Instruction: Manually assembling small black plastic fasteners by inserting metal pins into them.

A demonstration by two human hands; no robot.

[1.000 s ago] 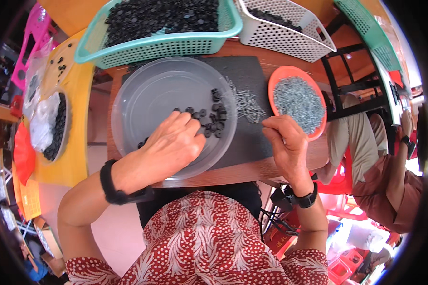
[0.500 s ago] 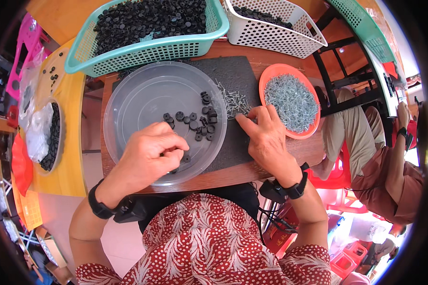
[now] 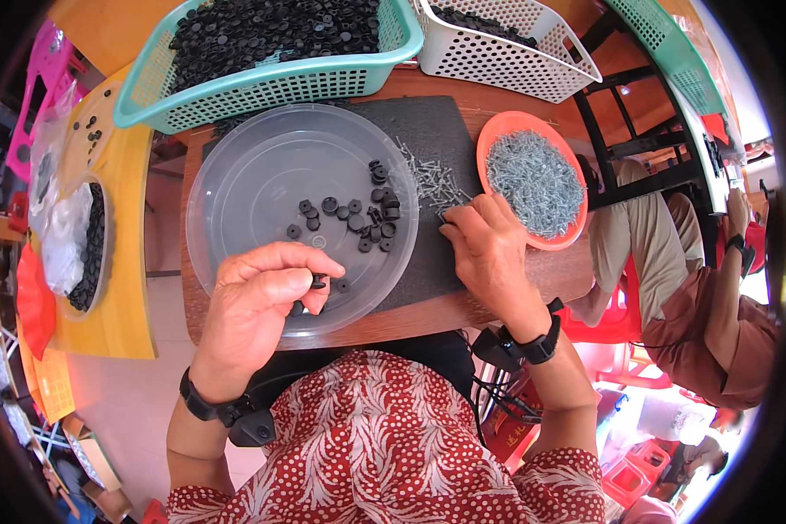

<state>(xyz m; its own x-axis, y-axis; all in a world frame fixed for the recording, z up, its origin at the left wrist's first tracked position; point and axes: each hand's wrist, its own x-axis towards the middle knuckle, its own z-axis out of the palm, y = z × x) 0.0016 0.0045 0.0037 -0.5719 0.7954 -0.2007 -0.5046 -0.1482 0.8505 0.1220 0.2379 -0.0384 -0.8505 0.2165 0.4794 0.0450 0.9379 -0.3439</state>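
Observation:
My left hand (image 3: pixel 266 293) is over the near side of a clear round plastic tray (image 3: pixel 236 166), its thumb and forefinger pinching a small black round part (image 3: pixel 317 281). Another dark piece (image 3: pixel 297 308) shows under its fingers. Inside the tray, several loose black parts (image 3: pixel 355 222) lie toward the right. My right hand (image 3: pixel 491 253) is at the right of the dark mat, fingers curled and drawn together beside a small pile of screws (image 3: pixel 432 182). Whatever its fingertips grip is too small or hidden to make out. An orange plate (image 3: pixel 483 144) heaped with silvery screws (image 3: pixel 535 183) stands beyond it.
Behind the tray stand a green basket (image 3: pixel 275 90) full of black parts and a white basket (image 3: pixel 498 70) with more. A dark mat (image 3: pixel 437 262) covers part of the wooden table. On the left is a yellow table (image 3: pixel 131 288). At the right, another person (image 3: pixel 703 332) sits.
My left hand has turned and drawn back slightly toward me, exposing the black part in its pinch. My right hand's fingers have curled in closer beside the loose screws.

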